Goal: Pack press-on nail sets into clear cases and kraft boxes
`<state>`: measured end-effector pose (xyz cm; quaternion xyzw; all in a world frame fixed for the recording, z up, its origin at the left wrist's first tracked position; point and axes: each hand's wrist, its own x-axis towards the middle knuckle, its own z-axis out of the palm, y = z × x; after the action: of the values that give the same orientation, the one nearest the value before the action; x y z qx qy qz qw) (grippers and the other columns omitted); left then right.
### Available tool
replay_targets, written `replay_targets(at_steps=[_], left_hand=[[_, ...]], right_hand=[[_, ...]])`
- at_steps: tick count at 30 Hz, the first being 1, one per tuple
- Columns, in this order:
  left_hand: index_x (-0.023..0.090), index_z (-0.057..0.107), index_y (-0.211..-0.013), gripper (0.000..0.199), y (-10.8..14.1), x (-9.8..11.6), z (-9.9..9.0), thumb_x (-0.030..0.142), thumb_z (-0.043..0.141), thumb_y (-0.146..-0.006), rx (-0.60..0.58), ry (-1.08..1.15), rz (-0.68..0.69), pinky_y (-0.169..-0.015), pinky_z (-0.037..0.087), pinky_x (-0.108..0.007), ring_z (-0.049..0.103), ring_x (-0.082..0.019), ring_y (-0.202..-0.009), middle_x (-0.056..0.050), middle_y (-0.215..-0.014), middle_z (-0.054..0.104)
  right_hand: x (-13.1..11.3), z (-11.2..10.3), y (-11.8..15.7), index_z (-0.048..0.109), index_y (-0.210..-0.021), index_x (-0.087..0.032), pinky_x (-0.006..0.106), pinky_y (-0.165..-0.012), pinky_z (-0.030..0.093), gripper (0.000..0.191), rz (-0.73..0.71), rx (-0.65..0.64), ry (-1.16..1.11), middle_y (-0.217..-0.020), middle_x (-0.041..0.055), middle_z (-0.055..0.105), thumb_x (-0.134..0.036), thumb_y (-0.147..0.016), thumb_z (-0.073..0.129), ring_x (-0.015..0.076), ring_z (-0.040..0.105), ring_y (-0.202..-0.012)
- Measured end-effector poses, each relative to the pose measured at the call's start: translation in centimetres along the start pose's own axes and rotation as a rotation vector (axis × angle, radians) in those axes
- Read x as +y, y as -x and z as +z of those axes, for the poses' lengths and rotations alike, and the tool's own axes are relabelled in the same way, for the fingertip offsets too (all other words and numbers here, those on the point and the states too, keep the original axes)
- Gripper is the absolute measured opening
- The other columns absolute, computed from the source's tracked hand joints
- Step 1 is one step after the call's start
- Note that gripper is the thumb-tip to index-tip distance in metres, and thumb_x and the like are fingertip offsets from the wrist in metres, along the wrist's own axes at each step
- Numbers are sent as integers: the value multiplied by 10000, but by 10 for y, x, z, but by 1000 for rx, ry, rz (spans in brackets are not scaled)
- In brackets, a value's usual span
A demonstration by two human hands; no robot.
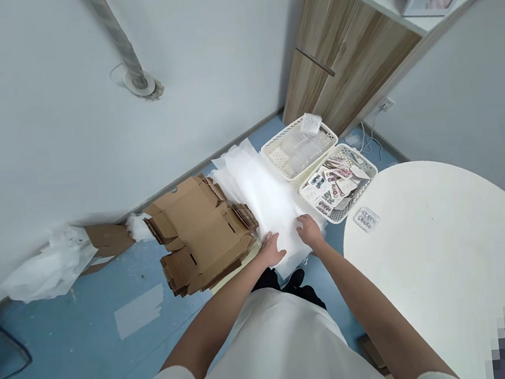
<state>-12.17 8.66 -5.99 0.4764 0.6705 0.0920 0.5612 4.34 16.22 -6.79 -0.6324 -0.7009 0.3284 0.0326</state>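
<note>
A stack of white translucent packing sheets (266,194), perhaps thin foam, lies in front of me. My left hand (271,250) rests at the stack's left side, close to the flattened cardboard boxes (207,235); its thumb stands apart from the fingers. On the right part of the same sheets is my right hand (309,230), fingers slightly bent and apart, pointing left. I see nothing held in either hand. Beyond the right hand stands a white basket (342,215) of small cards bearing coloured pieces.
Behind it, another white basket (270,146) holds clear plastic packs. A round white table (446,254) at right carries a small clear case (367,219). Crumpled white wrapping (54,265) lies by the wall at left. A wooden cabinet (345,43) stands at the back.
</note>
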Motion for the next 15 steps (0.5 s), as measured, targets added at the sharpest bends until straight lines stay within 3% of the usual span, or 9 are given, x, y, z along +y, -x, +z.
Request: replay_targets(at_steps=[5,9,15], left_hand=[[145,358,-1253,682,0,2,0,335,582,-637,-2,-14,15,-1040,165,-363,144,-265,-1312,-148,-1424,174],[129,363,-1250,661,1,4,0,317,573,-652,12,-27,36,-1041,162,-357,154,-263,-1309,-161,-1411,207],[148,371,-1245,658,0,5,4,318,588,-648,31,23,42,-1040,172,-352,184,-261,-1301,-141,-1406,228]], right_hand=[[-7,-6,2,570,-996,-200,325,-713,414,297,42,66,-8,-1004,82,575,-158,-732,441,206,562,-839],[-15,-14,4,488,-1087,-193,281,-612,395,351,110,105,-102,-802,34,594,-222,-740,446,173,554,-715],[-32,-24,10,544,-971,-193,270,-605,384,261,13,121,-115,-744,30,601,-278,-797,369,167,547,-675]])
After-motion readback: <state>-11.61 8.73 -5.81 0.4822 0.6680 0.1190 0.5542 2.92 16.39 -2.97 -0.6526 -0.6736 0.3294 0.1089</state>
